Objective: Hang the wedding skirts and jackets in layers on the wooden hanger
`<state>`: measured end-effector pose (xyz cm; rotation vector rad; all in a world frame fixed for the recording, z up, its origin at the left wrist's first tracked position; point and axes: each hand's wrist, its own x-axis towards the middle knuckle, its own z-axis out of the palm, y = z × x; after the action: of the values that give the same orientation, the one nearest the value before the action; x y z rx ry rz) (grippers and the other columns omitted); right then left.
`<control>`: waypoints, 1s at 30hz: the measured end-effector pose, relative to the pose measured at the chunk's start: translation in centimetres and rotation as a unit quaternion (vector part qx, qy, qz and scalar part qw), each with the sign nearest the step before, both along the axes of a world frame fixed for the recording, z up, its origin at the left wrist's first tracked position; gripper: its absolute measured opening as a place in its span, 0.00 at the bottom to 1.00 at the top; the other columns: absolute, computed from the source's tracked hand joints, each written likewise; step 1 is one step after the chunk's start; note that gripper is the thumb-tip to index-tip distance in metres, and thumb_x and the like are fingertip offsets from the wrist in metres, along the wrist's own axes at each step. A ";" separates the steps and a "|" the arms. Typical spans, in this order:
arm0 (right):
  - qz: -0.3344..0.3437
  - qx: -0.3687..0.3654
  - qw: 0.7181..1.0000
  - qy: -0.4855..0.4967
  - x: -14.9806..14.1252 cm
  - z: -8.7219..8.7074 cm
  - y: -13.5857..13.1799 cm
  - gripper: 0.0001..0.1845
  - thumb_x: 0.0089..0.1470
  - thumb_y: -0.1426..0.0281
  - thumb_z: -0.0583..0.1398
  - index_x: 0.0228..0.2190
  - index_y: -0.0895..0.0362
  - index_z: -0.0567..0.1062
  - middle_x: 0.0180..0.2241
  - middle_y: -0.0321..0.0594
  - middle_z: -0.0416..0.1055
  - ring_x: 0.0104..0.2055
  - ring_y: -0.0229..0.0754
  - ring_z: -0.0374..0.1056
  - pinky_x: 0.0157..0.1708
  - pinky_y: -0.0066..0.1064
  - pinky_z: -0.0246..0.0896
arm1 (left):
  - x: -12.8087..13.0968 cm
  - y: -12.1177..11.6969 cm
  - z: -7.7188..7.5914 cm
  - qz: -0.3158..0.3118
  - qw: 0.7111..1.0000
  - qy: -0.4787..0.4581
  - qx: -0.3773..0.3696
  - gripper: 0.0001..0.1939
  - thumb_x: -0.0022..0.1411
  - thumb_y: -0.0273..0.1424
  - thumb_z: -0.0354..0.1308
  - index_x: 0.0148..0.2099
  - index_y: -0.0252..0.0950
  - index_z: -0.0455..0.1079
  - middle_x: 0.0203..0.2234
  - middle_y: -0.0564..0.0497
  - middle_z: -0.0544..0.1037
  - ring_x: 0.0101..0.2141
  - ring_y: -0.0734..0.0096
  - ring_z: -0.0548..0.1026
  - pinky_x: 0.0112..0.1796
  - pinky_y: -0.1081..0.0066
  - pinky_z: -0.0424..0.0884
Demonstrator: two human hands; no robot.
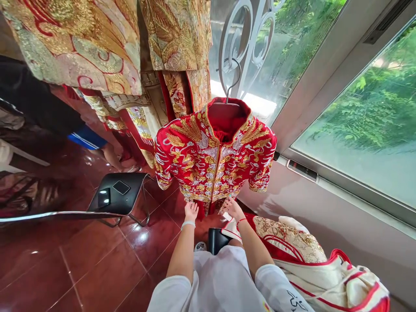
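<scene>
Wears white short-sleeved T-shirt [221, 286]; has left hand [191, 211] and right hand [234, 209] at bottom of red, gold-embroidered fabric jacket [217, 160]; cannot tell if gripping.

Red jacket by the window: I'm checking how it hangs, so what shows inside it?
Inside the red jacket, red cloth shows at the neck, where a hanger hook rises. Its front and sleeves hide whatever else is inside.

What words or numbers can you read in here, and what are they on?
None that I can read for sure.
Phone by the window: faint marks on its screen, too small to read.
White right sleeve: a black line drawing; I can't make out any letters.
Red jacket: fancy stitched patterns, no letters I can make out.
</scene>
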<state>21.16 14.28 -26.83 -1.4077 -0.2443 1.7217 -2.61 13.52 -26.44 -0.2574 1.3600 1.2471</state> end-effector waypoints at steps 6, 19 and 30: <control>-0.016 0.016 0.998 0.053 -1.6 -0.8 0.6 0.10 0.55 0.66 0.61 0.40 0.49 0.71 0.56 0.40 0.72 0.58 0.42 0.69 0.53 0.39 0.66 | 0.9 0.1 -0.4 -0.004 0.998 -0.054 0.017 0.03 0.58 0.25 0.55 0.33 0.38 0.65 0.42 0.44 0.74 0.51 0.65 0.75 0.57 0.61 0.68; -0.026 -0.035 0.999 0.032 -0.8 -1.5 -3.0 0.18 0.43 0.75 0.66 0.38 0.51 0.69 0.37 0.37 0.77 0.45 0.43 0.75 0.47 0.39 0.69 | 2.8 -1.1 -1.2 -0.077 0.994 -0.081 0.012 0.05 0.59 0.24 0.59 0.33 0.37 0.67 0.30 0.50 0.75 0.33 0.72 0.77 0.48 0.67 0.73; -0.005 0.004 1.000 -0.017 -2.8 -1.2 -2.3 0.13 0.45 0.61 0.68 0.29 0.53 0.72 0.29 0.38 0.76 0.38 0.46 0.75 0.38 0.36 0.72 | 2.5 -9.2 -1.7 -0.136 0.986 -0.089 0.034 0.09 0.53 0.18 0.66 0.32 0.34 0.71 0.30 0.47 0.80 0.33 0.65 0.80 0.50 0.59 0.74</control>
<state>18.38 11.99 -28.03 -1.4311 -0.2624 1.6873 -0.14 4.33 -28.18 -0.1256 1.1536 1.0144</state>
